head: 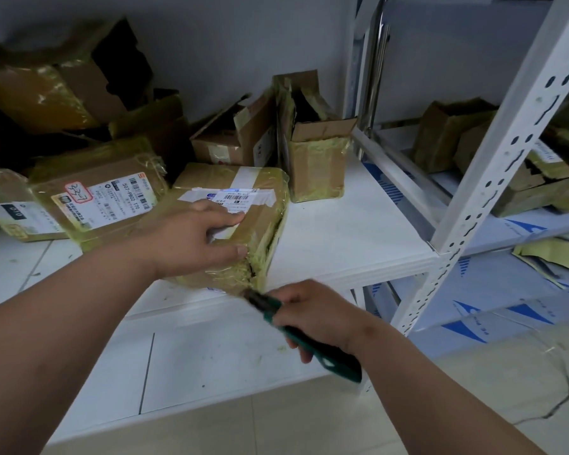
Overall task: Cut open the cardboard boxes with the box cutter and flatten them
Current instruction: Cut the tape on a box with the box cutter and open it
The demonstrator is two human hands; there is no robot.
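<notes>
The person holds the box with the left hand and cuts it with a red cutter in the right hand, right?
Not quite: the cutter is green, not red, as the head view shows. The left hand does rest on the box, and the right hand holds the cutter at its corner.

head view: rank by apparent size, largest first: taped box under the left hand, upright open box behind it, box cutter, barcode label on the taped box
1. Taped box under the left hand.
2. Upright open box: farther from the camera, so its true size against the taped box is unsure.
3. Box cutter, partly hidden by the right hand.
4. Barcode label.
</notes>
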